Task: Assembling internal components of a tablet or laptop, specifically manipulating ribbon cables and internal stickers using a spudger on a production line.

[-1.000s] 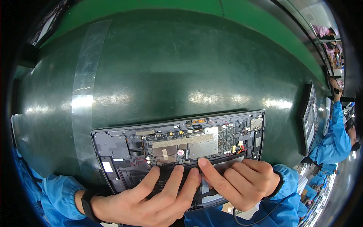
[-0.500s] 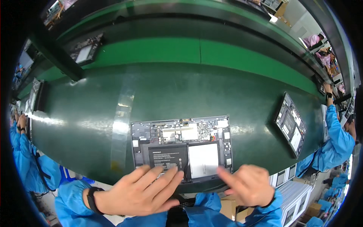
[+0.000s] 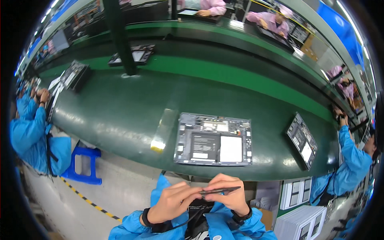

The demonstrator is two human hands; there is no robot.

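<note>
A long dark green surface (image 3: 120,116) curves across in front of me, with a brighter green strip running along its far side. On it, straight ahead of me, lies an opened device (image 3: 214,139), back cover off, its dark battery and a white panel showing. Left of the opened device a clear strip of tape (image 3: 163,130) lies on the surface; right of it a second opened device (image 3: 302,140) rests in front of a person in a blue sleeve (image 3: 352,154). Below the surface, left of the opened device, stands a blue stool (image 3: 82,164) on a grey floor.

My left hand (image 3: 172,202) and right hand (image 3: 228,198) are close to my chest, nearer me than the opened device and off the surface. Both are closed on a thin dark tool (image 3: 220,191), held level between their fingertips.
</note>
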